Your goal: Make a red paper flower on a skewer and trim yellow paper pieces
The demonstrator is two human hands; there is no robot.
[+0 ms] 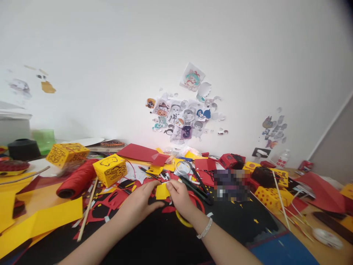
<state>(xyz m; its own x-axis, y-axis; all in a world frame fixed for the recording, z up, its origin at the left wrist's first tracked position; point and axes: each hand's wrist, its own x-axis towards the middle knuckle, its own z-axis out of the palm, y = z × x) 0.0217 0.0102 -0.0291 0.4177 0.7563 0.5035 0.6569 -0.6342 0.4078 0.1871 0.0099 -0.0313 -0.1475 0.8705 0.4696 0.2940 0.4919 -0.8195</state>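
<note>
A small folded piece of yellow paper [162,192] is held up over the black work mat [143,232]. My right hand [180,197] pinches its right edge between thumb and fingers. My left hand [139,200] curves round the left side of the paper, thumb and fingers apart; whether a fingertip touches it I cannot tell. Beneath my right wrist lie a yellow tape roll [183,219] and a red ring [200,202]. Red paper scraps [117,198] with cut-out holes are spread beside my left hand.
Patterned yellow paper cubes [110,171] and a red thread spool [77,178] stand at left. A dark green utility knife [195,189] lies right of centre. Wooden sticks [87,211], folded yellow paper [52,219] and more dotted cubes [271,197] surround the mat. The wall rises behind.
</note>
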